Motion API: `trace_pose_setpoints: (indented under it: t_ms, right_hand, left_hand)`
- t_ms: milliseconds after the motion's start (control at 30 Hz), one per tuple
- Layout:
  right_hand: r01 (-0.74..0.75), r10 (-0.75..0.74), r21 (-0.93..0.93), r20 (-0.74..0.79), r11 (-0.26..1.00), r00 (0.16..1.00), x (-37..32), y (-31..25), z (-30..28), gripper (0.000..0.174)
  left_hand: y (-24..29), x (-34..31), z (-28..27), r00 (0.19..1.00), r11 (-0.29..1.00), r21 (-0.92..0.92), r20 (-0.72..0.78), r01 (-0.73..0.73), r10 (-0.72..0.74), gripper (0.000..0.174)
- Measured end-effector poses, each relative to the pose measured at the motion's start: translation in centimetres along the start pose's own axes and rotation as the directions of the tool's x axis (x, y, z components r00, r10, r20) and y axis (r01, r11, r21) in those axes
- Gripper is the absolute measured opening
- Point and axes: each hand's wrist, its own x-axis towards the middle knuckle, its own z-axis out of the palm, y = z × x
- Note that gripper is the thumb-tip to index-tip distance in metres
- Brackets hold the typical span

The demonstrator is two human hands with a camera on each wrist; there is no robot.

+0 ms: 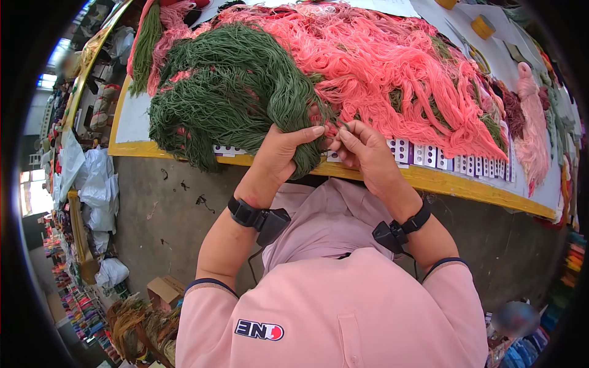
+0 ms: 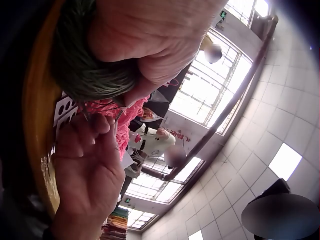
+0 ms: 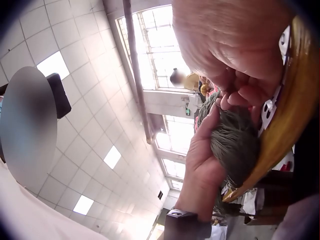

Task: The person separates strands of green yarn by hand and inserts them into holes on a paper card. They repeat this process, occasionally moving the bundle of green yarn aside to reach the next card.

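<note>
A thick hank of dark green yarn (image 1: 215, 92) is spread over the left part of the table, its near end drooping past the yellow edge. My left hand (image 1: 283, 150) grips a bundle of that hank, thumb lying across the top. Close beside it, my right hand (image 1: 370, 152) pinches a few thin green strands between thumb and fingertips. In the left wrist view the strands (image 2: 107, 106) stretch between the two hands. From the right wrist, the green bundle (image 3: 235, 142) bulges out of the left hand's hold. Pink yarn (image 1: 392, 73) lies loose behind both hands.
White cards with holes (image 1: 423, 156) line the table's yellow front edge (image 1: 472, 190). Scissors (image 1: 478, 59) and a yellow tape roll (image 1: 483, 27) lie at the back right. A pale pink hank (image 1: 531, 122) hangs over the right side. White plastic bags (image 1: 97, 178) hang at left.
</note>
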Motion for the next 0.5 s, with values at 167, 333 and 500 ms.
trace_pose_setpoints:
  t_ms: [167, 333, 500]
  right_hand:
    - [0.093, -0.080, -0.306, 0.053, 0.948, 0.995, 0.3, 0.3, 0.5, 0.010]
    - [0.080, -0.079, -0.130, 0.012, 0.988, 0.997, 0.6, 0.6, 0.6, 0.009]
    - [-0.075, 0.063, 0.219, 0.062, 0.973, 0.996, 0.0, -0.6, -0.4, 0.009]
  left_hand:
    - [-0.2, 0.3, -0.5, 1.000, 1.000, -0.018, 0.000, 0.001, -0.001, 0.043]
    - [-0.2, 0.3, -0.4, 1.000, 1.000, -0.003, -0.012, -0.015, 0.015, 0.039]
    - [0.4, 0.5, -1.8, 0.990, 0.984, -0.127, 0.068, 0.128, -0.120, 0.035]
